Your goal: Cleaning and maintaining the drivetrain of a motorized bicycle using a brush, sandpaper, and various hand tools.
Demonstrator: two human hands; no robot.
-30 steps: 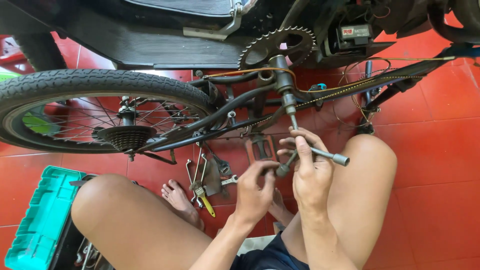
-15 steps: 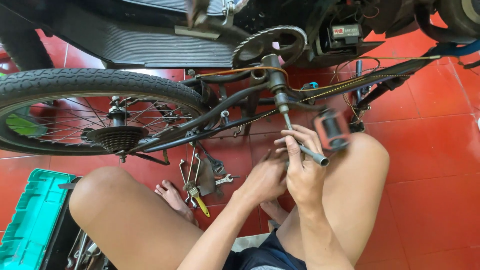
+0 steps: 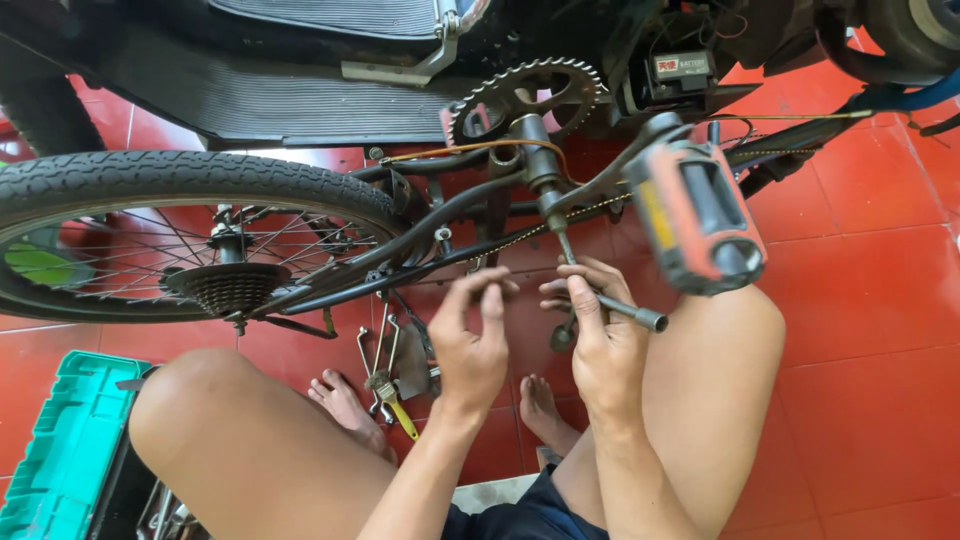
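Head view: right hand point(image 3: 600, 345) gripping wrench point(image 3: 620, 308).

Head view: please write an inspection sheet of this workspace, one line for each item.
Surface: red tiled floor.
Job's things: upturned bicycle frame; T-shaped metal wrench; chainring; pedal close to the camera.
Clutter: small brush and metal tools on the floor; green toolbox.
Hands: right hand grips the wrench; left hand empty, fingers raised.
Cables: thin orange cable by the chainring.
Surroundings: rear wheel; dark vehicle behind.
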